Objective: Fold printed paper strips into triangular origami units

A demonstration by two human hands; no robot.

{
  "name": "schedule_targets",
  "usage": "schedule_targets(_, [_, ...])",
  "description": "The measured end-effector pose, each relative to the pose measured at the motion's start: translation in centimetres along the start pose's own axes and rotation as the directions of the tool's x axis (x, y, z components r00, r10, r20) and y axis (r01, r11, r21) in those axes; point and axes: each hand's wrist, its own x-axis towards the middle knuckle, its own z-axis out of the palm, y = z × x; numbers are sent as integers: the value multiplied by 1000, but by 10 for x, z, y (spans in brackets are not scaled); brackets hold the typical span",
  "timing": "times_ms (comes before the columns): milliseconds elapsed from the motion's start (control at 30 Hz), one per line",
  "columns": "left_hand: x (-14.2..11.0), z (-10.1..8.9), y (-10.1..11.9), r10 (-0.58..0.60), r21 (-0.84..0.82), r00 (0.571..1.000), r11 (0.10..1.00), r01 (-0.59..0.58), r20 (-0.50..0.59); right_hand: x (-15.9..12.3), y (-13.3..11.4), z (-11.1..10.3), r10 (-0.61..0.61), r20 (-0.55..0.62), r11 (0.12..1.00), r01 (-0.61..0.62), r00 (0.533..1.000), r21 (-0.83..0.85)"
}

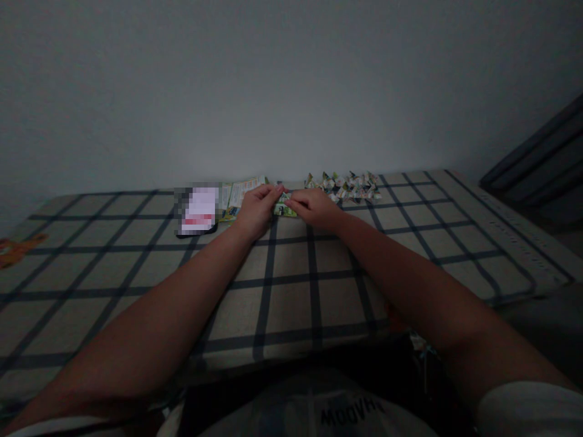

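My left hand (pixel 257 207) and my right hand (pixel 314 207) meet far out over a checked cloth (pixel 291 291), both pinching a small folded piece of printed paper (pixel 284 209) between their fingertips. The paper is green and white and lies low against the cloth. Both arms stretch forward from the bottom corners of the view.
A phone with a lit screen (pixel 198 211) lies left of my left hand. Printed paper sheets (pixel 241 195) lie behind it. A pile of several small folded paper pieces (pixel 346 185) sits to the right by the wall. A dark slatted object (pixel 537 164) stands at far right.
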Motion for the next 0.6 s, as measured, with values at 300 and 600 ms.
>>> schedule_targets(300, [0, 3, 3, -42, -60, 998, 997, 40, -40, 0, -1, 0, 30, 10, 1000, -30, 1000, 0])
schedule_targets(600, [2, 2, -2, -56, -62, 998, 997, 54, -30, -1, -7, -1, -21, 9, 1000, 21, 1000, -9])
